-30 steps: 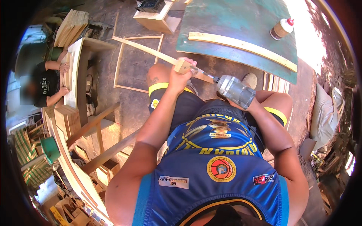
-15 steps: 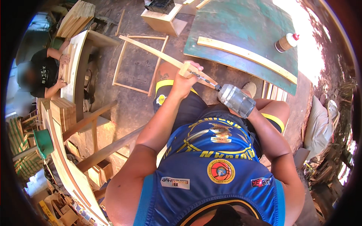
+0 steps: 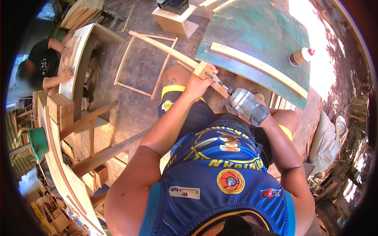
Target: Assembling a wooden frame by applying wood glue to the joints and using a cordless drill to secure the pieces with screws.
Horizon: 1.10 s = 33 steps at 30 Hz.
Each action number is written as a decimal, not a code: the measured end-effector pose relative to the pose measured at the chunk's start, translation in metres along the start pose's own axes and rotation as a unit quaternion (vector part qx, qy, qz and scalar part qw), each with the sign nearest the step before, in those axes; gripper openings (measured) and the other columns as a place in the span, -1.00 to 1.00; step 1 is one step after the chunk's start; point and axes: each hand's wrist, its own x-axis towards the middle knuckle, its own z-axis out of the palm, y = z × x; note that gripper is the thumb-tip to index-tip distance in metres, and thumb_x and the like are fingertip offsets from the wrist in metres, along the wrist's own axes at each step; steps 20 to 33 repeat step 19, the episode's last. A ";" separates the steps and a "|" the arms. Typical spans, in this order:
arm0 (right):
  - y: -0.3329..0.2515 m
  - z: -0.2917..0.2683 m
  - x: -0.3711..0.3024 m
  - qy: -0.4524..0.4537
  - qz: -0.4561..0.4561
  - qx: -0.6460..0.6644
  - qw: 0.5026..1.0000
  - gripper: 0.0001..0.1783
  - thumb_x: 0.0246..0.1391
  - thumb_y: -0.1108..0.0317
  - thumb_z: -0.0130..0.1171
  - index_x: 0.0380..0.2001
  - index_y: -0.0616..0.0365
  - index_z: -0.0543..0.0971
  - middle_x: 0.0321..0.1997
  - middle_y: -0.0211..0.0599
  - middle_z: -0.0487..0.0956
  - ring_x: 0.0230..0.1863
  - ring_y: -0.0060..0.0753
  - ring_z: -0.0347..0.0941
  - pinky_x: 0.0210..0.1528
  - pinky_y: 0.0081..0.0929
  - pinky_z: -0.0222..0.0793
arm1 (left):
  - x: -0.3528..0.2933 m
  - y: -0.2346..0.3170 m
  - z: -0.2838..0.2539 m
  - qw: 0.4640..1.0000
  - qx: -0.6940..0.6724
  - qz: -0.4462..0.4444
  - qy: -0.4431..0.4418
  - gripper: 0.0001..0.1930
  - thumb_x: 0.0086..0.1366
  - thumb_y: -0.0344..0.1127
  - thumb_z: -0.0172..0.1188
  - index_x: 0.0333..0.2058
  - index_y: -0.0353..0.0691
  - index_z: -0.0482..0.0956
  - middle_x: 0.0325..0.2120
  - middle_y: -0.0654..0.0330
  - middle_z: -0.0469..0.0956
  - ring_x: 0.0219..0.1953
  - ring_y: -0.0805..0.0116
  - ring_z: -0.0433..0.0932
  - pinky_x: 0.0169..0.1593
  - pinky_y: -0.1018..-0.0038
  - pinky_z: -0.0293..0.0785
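My left hand [image 3: 199, 85] is closed round a long wooden strip [image 3: 165, 48] and a small wooden block [image 3: 202, 70] lying against it, above my left thigh. A cordless-looking power drill [image 3: 249, 105] with a clear, rounded body points up and left toward them. Its dark twist bit [image 3: 216, 82] reaches across my fingers, with the tip at the block's edge; whether it has entered the wood I cannot tell. Behind the drill, my right hand [image 3: 245, 118] grips it, mostly hidden by the body. The strip's near end passes below the bit.
A thin rectangular wooden frame [image 3: 125, 59] lies on the floor ahead. At right, a green board [image 3: 252, 35] bears a wooden slat [image 3: 258, 65] and a glue bottle [image 3: 301, 57]. A co-worker [image 3: 43, 63] handles wood at a bench [image 3: 78, 59] on the left. A green container [image 3: 38, 143] hangs nearby.
The block in my left hand has tilted slightly, showing more of its face. Drill and strip have shifted a little rightward in view. The co-worker's hands have moved along the wood.
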 end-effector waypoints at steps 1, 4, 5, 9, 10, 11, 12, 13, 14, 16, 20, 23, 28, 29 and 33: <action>-0.009 0.002 -0.002 -0.003 0.017 0.007 1.000 -0.42 -0.17 0.36 0.39 -0.02 0.29 0.49 -0.10 -0.26 0.59 -0.14 -0.40 0.55 -0.03 -0.49 0.43 | 0.002 0.000 0.001 1.000 0.000 0.004 0.004 -0.69 0.09 -0.68 0.08 -0.19 -0.21 0.40 -0.25 0.22 0.45 -0.07 0.36 0.47 0.02 0.41 0.39; -0.034 0.005 -0.010 -0.016 -0.152 -0.185 0.971 -0.44 -0.11 0.48 0.33 0.04 0.26 0.46 -0.08 -0.33 0.58 -0.13 -0.53 0.52 -0.07 -0.56 0.44 | 0.010 -0.001 0.002 0.998 0.061 0.007 0.002 -0.79 0.12 -0.62 0.11 -0.28 -0.20 0.43 -0.31 0.26 0.46 -0.14 0.43 0.47 -0.02 0.47 0.39; -0.037 0.005 -0.009 -0.026 -0.151 -0.172 0.973 -0.43 -0.09 0.51 0.32 0.06 0.24 0.45 -0.07 -0.35 0.57 -0.12 -0.56 0.51 -0.09 -0.58 0.44 | 0.009 -0.002 0.004 0.998 0.058 0.013 0.003 -0.79 0.12 -0.62 0.11 -0.28 -0.20 0.43 -0.31 0.26 0.46 -0.14 0.43 0.47 -0.02 0.47 0.39; -0.036 0.005 -0.007 -0.026 -0.136 -0.151 0.979 -0.39 -0.10 0.53 0.32 0.09 0.22 0.42 -0.06 -0.36 0.56 -0.11 -0.59 0.49 -0.10 -0.59 0.45 | 0.010 -0.004 0.006 0.998 0.061 -0.002 0.017 -0.78 0.11 -0.62 0.09 -0.28 -0.20 0.43 -0.31 0.25 0.46 -0.16 0.43 0.47 -0.04 0.47 0.40; -0.034 0.006 -0.006 -0.026 -0.144 -0.150 0.978 -0.39 -0.10 0.53 0.32 0.09 0.21 0.42 -0.04 -0.33 0.56 -0.11 -0.53 0.52 -0.07 -0.54 0.45 | 0.009 -0.004 0.005 0.998 0.062 0.000 0.011 -0.78 0.11 -0.62 0.09 -0.28 -0.19 0.43 -0.31 0.25 0.46 -0.16 0.44 0.47 -0.05 0.47 0.41; -0.034 0.006 -0.006 -0.023 -0.100 -0.156 0.982 -0.39 -0.10 0.53 0.32 0.09 0.21 0.42 -0.04 -0.33 0.56 -0.11 -0.53 0.52 -0.07 -0.54 0.45 | 0.009 -0.004 0.004 0.998 0.063 0.004 0.015 -0.78 0.11 -0.62 0.09 -0.28 -0.19 0.43 -0.31 0.25 0.46 -0.16 0.44 0.47 -0.05 0.47 0.41; -0.034 0.006 -0.007 -0.010 -0.201 -0.283 0.938 -0.39 -0.11 0.52 0.31 0.09 0.20 0.43 -0.02 -0.29 0.56 -0.08 -0.47 0.52 -0.02 -0.50 0.43 | 0.009 -0.005 0.003 0.997 0.067 0.017 0.016 -0.78 0.11 -0.62 0.09 -0.28 -0.19 0.43 -0.30 0.25 0.46 -0.17 0.44 0.47 -0.06 0.47 0.41; -0.033 0.006 -0.007 0.001 -0.290 -0.403 0.868 -0.39 -0.11 0.50 0.31 0.10 0.19 0.43 0.00 -0.25 0.55 -0.04 -0.41 0.52 0.02 -0.46 0.41 | 0.009 -0.005 0.002 0.997 0.069 0.030 0.016 -0.78 0.11 -0.62 0.08 -0.28 -0.19 0.42 -0.30 0.25 0.46 -0.17 0.44 0.47 -0.07 0.47 0.42; -0.033 0.006 -0.006 -0.003 -0.301 -0.402 0.865 -0.39 -0.11 0.50 0.31 0.10 0.19 0.43 0.00 -0.25 0.55 -0.04 -0.41 0.52 0.02 -0.46 0.41 | 0.010 -0.005 0.001 0.997 0.071 0.032 0.020 -0.78 0.11 -0.62 0.08 -0.28 -0.19 0.42 -0.30 0.25 0.46 -0.17 0.44 0.47 -0.07 0.47 0.42; -0.030 0.006 -0.006 0.003 -0.286 -0.406 0.868 -0.39 -0.12 0.46 0.31 0.09 0.15 0.44 0.06 -0.17 0.52 0.07 -0.28 0.46 0.15 -0.37 0.32 | 0.010 -0.005 0.000 0.997 0.066 0.030 0.018 -0.78 0.11 -0.62 0.09 -0.27 -0.19 0.42 -0.28 0.25 0.46 -0.17 0.44 0.46 -0.06 0.46 0.41; -0.024 0.002 -0.006 -0.021 -0.193 -0.274 0.942 -0.39 -0.12 0.42 0.34 0.08 0.12 0.45 0.08 -0.16 0.50 0.14 -0.29 0.41 0.20 -0.35 0.26 | 0.010 -0.005 0.000 0.997 0.078 0.018 0.016 -0.78 0.14 -0.60 0.08 -0.25 -0.17 0.42 -0.28 0.25 0.46 -0.15 0.44 0.45 -0.02 0.45 0.40; -0.024 0.002 -0.006 -0.021 -0.193 -0.274 0.942 -0.39 -0.12 0.42 0.34 0.08 0.12 0.45 0.08 -0.16 0.50 0.14 -0.29 0.41 0.20 -0.35 0.26 | 0.010 -0.005 0.000 0.997 0.078 0.018 0.016 -0.78 0.14 -0.60 0.08 -0.25 -0.17 0.42 -0.28 0.25 0.46 -0.15 0.44 0.45 -0.02 0.45 0.40; -0.024 0.002 -0.006 -0.021 -0.193 -0.274 0.942 -0.39 -0.12 0.42 0.34 0.08 0.12 0.45 0.08 -0.16 0.50 0.14 -0.29 0.41 0.20 -0.35 0.26 | 0.010 -0.005 0.000 0.997 0.078 0.018 0.016 -0.78 0.14 -0.60 0.08 -0.25 -0.17 0.42 -0.28 0.25 0.46 -0.15 0.44 0.45 -0.02 0.45 0.40; -0.024 0.002 -0.006 -0.021 -0.193 -0.274 0.942 -0.39 -0.12 0.42 0.34 0.08 0.12 0.45 0.08 -0.16 0.50 0.14 -0.29 0.41 0.20 -0.35 0.26 | 0.010 -0.005 0.000 0.997 0.078 0.018 0.016 -0.78 0.14 -0.60 0.08 -0.25 -0.17 0.42 -0.28 0.25 0.46 -0.15 0.44 0.45 -0.02 0.45 0.40; -0.024 0.002 -0.006 -0.021 -0.193 -0.274 0.942 -0.39 -0.12 0.42 0.34 0.08 0.12 0.45 0.08 -0.16 0.50 0.14 -0.29 0.41 0.20 -0.35 0.26 | 0.010 -0.005 0.000 0.997 0.078 0.018 0.016 -0.78 0.14 -0.60 0.08 -0.25 -0.17 0.42 -0.28 0.25 0.46 -0.15 0.44 0.45 -0.02 0.45 0.40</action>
